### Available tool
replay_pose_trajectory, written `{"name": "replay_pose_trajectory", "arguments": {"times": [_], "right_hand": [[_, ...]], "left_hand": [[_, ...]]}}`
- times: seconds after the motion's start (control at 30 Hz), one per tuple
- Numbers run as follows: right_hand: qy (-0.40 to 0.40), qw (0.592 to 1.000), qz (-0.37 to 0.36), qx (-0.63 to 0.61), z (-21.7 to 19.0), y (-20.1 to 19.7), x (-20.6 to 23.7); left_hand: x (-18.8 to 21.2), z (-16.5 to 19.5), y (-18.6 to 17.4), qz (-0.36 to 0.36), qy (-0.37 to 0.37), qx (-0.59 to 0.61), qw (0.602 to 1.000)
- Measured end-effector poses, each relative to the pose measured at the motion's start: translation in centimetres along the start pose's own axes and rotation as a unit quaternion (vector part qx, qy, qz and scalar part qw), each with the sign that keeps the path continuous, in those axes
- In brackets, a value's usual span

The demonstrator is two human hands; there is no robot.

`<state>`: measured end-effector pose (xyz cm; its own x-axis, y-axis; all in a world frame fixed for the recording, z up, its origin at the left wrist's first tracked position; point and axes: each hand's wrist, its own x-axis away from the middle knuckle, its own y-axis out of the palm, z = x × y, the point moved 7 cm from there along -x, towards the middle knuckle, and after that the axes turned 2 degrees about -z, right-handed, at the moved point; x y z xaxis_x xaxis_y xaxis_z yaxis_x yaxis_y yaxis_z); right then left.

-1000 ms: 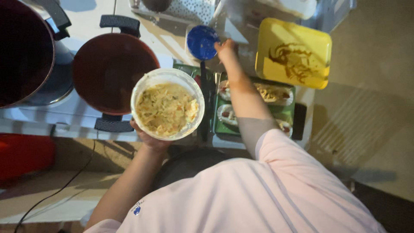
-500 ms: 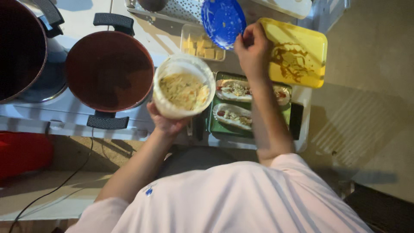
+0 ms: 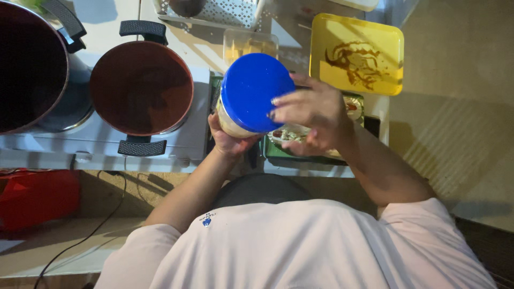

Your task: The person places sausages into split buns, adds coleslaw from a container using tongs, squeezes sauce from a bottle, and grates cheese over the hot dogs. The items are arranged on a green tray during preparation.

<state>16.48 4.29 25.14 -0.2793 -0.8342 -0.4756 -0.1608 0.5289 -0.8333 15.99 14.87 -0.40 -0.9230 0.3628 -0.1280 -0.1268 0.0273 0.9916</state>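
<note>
Hands: left hand grips 1 tub; right hand clasps its 1 blue lid.

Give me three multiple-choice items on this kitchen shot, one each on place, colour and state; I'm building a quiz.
1. Where is the yellow tray? A beyond the right hand B inside the pot C on the floor
2. What colour is the lid? A red B blue C green
3. How is the container? A uncovered B lying on its side C covered by the lid

Key: 1 A, it lies on the counter past the right hand; 2 B, its top is plain blue; 3 C, the lid sits on it while the left hand holds it.
</note>
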Motion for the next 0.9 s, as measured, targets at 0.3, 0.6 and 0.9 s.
{"name": "replay_pose_trajectory", "arguments": {"times": [0.3, 0.6, 0.9], "right_hand": [[0.064, 0.971, -0.229, 0.025, 2.0, 5.1, -3.9], [0.524, 0.803, -0.255, 0.127, 7.9, 1.9, -3.2], [0.184, 0.961, -0.168, 0.120, 5.2, 2.1, -9.0]], "left_hand": [[0.4, -0.6, 1.3, 0.008, -0.036, -0.010, 0.999], [-4.5, 2.3, 2.8, -0.039, 0.071, -0.039, 0.996], [-4.5, 1.8, 1.5, -0.021, 0.100, -0.065, 0.993]]}}
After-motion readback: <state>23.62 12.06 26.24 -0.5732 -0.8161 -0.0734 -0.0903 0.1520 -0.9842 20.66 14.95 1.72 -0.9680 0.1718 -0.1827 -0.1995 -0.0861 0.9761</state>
